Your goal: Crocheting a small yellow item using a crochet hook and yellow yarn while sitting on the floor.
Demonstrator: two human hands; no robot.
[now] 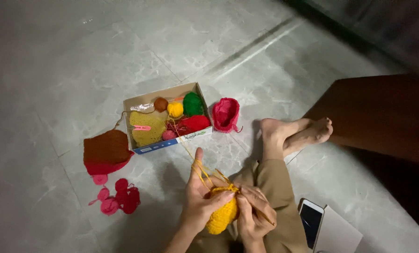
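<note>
Yellow crochet piece (222, 215): soft, light, limp; judged best gripped at its upper edge. Held above the lap, over the floor (69, 70).
Left hand (201, 199): closed on the piece; yarn (201, 171) runs over the raised forefinger.
Right hand (252, 214): pinching the crochet hook (265, 217) against the piece.
Box (144, 149): holds the yarn balls.

Bare floor left of the cardboard box (168, 119) (brown-red knit piece (107, 152) crowds its near-left corner), pink pouch (226, 114) blocks its right.

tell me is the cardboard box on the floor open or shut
Open. The cardboard box has no lid on it, so its contents show from above: a green yarn ball, a yellow yarn ball and a yellow crocheted piece.
</note>
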